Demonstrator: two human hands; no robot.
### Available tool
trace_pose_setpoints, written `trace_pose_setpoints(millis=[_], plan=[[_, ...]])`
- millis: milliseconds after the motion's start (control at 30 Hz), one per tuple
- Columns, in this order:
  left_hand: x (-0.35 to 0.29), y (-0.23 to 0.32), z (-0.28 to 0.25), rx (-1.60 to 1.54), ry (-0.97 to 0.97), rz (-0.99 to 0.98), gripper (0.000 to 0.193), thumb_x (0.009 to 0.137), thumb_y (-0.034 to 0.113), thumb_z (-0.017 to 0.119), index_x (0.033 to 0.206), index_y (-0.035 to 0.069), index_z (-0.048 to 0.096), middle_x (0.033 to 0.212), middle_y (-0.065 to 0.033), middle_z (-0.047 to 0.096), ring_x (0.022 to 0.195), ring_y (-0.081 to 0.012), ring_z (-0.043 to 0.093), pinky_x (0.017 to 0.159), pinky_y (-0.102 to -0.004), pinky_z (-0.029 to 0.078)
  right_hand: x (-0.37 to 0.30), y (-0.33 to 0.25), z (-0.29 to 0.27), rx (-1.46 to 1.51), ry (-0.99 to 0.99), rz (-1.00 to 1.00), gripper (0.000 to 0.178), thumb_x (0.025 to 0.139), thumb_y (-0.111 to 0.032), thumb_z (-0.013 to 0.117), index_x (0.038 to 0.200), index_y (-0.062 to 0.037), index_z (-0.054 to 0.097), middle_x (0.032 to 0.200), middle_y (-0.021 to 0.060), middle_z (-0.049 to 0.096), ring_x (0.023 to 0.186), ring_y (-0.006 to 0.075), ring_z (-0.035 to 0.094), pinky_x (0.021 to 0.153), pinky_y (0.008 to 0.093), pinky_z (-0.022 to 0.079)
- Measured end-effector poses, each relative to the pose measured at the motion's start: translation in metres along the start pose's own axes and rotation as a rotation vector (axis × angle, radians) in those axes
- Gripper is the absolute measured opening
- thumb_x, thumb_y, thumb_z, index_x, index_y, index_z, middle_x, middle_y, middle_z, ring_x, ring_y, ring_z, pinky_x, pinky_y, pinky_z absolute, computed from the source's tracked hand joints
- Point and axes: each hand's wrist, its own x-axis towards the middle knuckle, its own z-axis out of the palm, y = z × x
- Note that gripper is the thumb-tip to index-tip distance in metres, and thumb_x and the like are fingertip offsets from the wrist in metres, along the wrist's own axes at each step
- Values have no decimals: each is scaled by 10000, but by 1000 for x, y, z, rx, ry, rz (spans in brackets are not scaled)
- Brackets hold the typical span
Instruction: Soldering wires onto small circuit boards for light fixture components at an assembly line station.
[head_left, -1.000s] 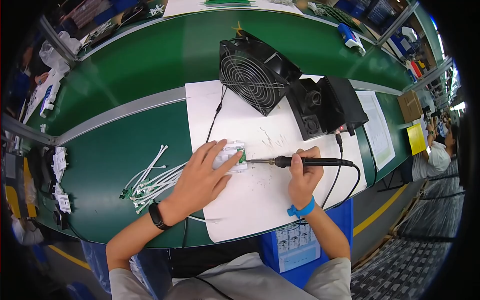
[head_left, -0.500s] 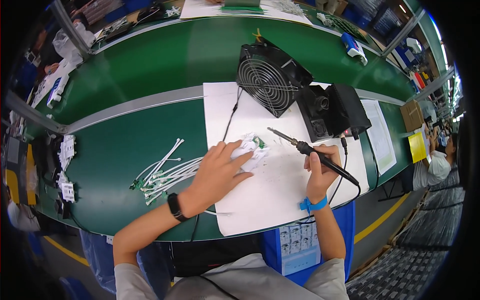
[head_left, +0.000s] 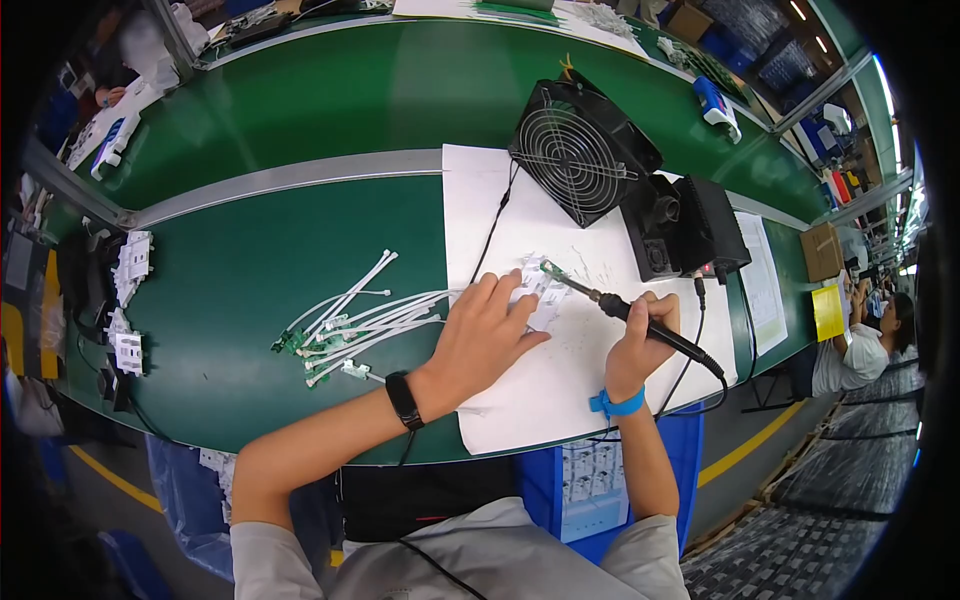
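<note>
While the left hand point(head_left: 487, 335) pins flat a small, light, fragile-looking white-wired circuit piece point(head_left: 540, 290) at centre frame, the right hand point(head_left: 640, 345) wraps closed fingers round the slim black soldering iron point(head_left: 640, 322), best held by its grip.

The bench point(head_left: 300, 90) is deep green, crossed by a grey metal strip point(head_left: 280, 178). A white paper sheet point(head_left: 560, 380) lies on it. The fan point(head_left: 580, 150) is black with a silvery wire grille — the box point(head_left: 690, 225) beside it is black too. The soldering iron point(head_left: 640, 322) has a black handle. The cables point(head_left: 360, 315) are white with small green ends. A black watch point(head_left: 403, 398) — and a blue wristband point(head_left: 617, 404).
</note>
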Motion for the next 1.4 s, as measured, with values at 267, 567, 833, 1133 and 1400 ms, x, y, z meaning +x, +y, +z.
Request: trace_pose_setpoints(millis=[267, 567, 833, 1133, 1400], plan=[[-5, -3, 5, 3, 2, -4, 414, 785, 295, 847, 1066, 31, 697, 1185, -155, 622, 1010, -295, 578, 804, -384, 515, -4, 7, 4, -76, -48, -13, 258, 958, -7, 637, 800, -42, 436, 642, 27, 491, 591, 65, 391, 552, 255, 296], [-2, -6, 5, 16, -5, -4, 427, 775, 301, 852, 1073, 38, 697, 1190, -151, 621, 1010, -290, 578, 807, -381, 517, -5, 3, 7, -182, -91, -1, 279, 966, -31, 660, 795, -38, 439, 627, 37, 500, 573, 66, 406, 538, 250, 311], [-3, -5, 4, -7, -16, -11, 439, 776, 298, 852, 1089, 44, 678, 1217, -154, 622, 1013, -291, 577, 822, -379, 510, -7, -1, 8, -214, -100, -22, 321, 992, -89, 647, 783, -48, 407, 608, 38, 488, 557, 67, 391, 520, 259, 296], [-4, -5, 3, -2, -41, -14, 392, 789, 278, 850, 1059, 45, 687, 1219, -155, 622, 1014, -290, 577, 819, -383, 508, -10, 9, -10, -91, 78, -148, 232, 978, -62, 572, 822, -67, 401, 678, 35, 458, 636, 89, 359, 587, 270, 314], [-4, -6, 2, 22, -57, -2, 424, 800, 299, 821, 1090, 13, 700, 1227, -175, 606, 1035, -280, 552, 852, -361, 492, -5, 10, -16, -64, 27, -80, 258, 969, -96, 605, 811, -70, 402, 676, 32, 451, 638, 77, 347, 581, 262, 294]])
